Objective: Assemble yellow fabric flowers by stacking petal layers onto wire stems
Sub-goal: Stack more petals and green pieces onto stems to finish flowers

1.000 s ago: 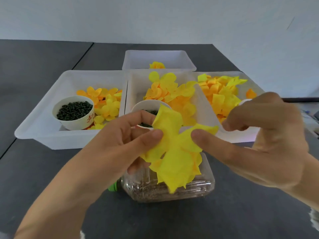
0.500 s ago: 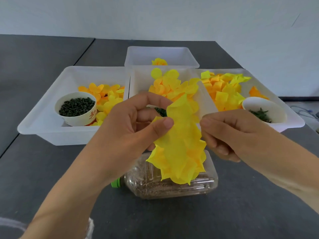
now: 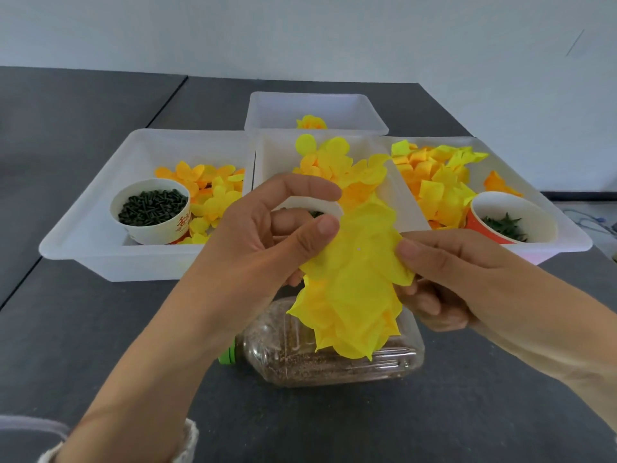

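Note:
A stack of bright yellow fabric petal layers (image 3: 354,289) hangs in front of me above the table. My left hand (image 3: 267,235) pinches its upper left edge between thumb and fingers. My right hand (image 3: 444,272) pinches its right edge, thumb on top and fingers curled behind. No wire stem shows; any stem is hidden behind the petals and hands. Loose yellow and orange petals lie in the left tray (image 3: 83,248), the middle tray (image 3: 267,152) and the right tray (image 3: 574,242).
A clear plastic bottle (image 3: 300,359) with brown grains and a green cap lies on its side below the petals. A white cup of dark green pieces (image 3: 152,212) stands in the left tray, an orange cup (image 3: 510,218) in the right. A far tray (image 3: 367,108) holds one flower.
My right hand has closed in from the right and now pinches the petal stack's edge. The stack has turned and hangs lower and flatter. My view has tilted down slightly.

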The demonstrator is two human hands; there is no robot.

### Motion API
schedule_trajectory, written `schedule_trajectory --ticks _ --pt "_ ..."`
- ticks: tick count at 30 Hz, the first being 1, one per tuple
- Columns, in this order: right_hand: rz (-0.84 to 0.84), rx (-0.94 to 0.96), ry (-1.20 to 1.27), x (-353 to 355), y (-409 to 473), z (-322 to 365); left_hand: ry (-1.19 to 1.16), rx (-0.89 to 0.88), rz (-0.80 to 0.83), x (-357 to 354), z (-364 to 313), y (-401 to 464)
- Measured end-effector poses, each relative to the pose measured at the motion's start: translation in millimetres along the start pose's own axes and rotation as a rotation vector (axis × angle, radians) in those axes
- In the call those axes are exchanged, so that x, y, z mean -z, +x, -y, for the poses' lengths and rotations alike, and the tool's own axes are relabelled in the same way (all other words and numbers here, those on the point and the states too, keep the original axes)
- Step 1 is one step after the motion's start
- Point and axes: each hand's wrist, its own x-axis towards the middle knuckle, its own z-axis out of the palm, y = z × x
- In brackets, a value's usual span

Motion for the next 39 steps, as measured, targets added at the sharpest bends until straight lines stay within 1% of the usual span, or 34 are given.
schedule_trajectory --ticks 3,8,10,12,14,21,30,36,39 --pt "-0.041 -0.008 0.003 0 -1 -2 0.009 0.08 -0.02 5 7 -4" --pt "-0.087 -0.021 -0.01 -6 0 -10 -0.087 0.146 0.032 14 13 -12" --pt "-0.113 -0.015 -0.014 -8 0 -13 -0.03 0.146 0.009 15 15 -16" --pt "-0.134 0.001 -0.024 -10 0 -16 0.004 0.123 -0.04 15 16 -19" --pt "-0.152 0.013 -0.029 -11 0 -17 -0.018 0.096 -0.062 13 16 -22" --pt "-0.167 0.047 -0.088 -10 -1 -14 0.085 -0.027 -0.042 6 7 -25" --pt "-0.162 0.023 -0.067 -9 -2 -11 0.164 -0.134 -0.053 5 3 -27" --pt "-0.16 0.026 -0.072 -8 -3 -9 0.288 -0.187 -0.064 3 2 -29" --pt "-0.158 0.015 -0.074 -8 -2 -11 0.386 -0.217 -0.082 3 5 -28"
